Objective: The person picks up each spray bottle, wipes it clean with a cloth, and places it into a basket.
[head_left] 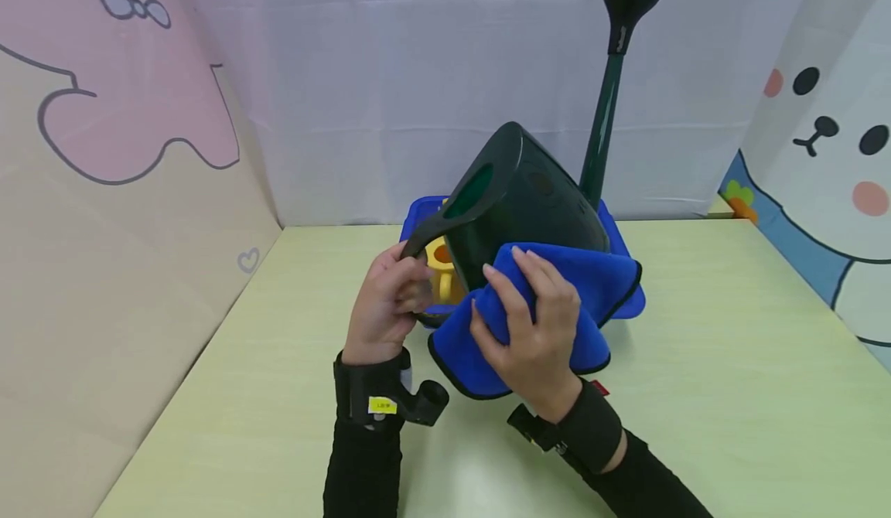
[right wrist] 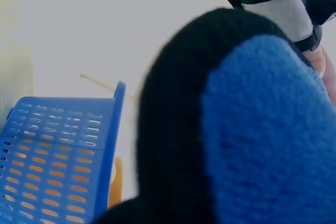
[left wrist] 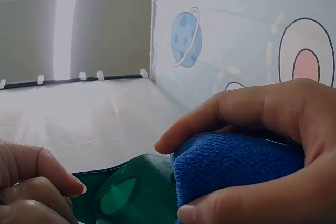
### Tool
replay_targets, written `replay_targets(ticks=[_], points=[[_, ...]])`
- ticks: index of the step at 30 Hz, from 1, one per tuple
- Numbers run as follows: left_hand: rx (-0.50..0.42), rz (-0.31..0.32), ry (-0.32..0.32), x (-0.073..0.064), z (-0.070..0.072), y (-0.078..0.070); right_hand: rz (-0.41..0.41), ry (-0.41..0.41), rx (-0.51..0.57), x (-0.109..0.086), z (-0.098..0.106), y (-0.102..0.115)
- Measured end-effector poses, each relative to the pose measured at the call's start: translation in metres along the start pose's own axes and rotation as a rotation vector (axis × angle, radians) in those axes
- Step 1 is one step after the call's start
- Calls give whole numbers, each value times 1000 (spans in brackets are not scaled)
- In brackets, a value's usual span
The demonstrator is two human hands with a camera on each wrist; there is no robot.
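Observation:
A dark green watering can is held tilted over the table, its long spout rising to the upper right and ending in a black head. My left hand grips the can's handle with curled fingers. A blue cloth with black edging is in my right hand, which holds it against the near side of the can. In the left wrist view, the right thumb and fingers bend around the bunched cloth. The cloth fills much of the right wrist view, hiding most of the can there.
Behind and below the can stands a blue slotted basket on the pale table. Something yellow shows inside it, partly covered by the can. White and cartoon-printed curtains enclose the table at the back and sides.

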State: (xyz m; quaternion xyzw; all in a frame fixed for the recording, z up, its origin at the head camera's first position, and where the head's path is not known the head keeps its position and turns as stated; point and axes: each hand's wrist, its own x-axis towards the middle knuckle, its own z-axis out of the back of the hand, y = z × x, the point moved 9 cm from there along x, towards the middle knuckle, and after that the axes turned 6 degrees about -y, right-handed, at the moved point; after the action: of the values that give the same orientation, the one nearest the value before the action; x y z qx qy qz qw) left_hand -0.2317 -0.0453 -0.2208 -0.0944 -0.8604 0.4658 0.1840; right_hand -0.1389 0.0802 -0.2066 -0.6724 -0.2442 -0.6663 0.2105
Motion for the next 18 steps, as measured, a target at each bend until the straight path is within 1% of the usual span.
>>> replay_targets(ticks=[1, 3, 6, 8, 11, 15, 18], points=[[4, 3, -6, 0, 0, 1, 0, 2, 5, 0, 0, -1], [8, 8, -14, 1, 0, 2, -27, -5, 29, 2, 1, -6], [14, 19, -24, 2, -1, 5, -119, -21, 90, 7, 6, -20], [16, 24, -24, 2, -1, 5, -199, -35, 142, 10, 10, -31], [21, 24, -6, 2, -3, 4, -332, -39, 206, 15, 16, -50], [29, 29, 29, 0, -3, 2, -498, -9, 228, 18, 21, -74], [34, 39, 51, -1, -3, 2, -658, 14, 237, 16, 23, -94]])
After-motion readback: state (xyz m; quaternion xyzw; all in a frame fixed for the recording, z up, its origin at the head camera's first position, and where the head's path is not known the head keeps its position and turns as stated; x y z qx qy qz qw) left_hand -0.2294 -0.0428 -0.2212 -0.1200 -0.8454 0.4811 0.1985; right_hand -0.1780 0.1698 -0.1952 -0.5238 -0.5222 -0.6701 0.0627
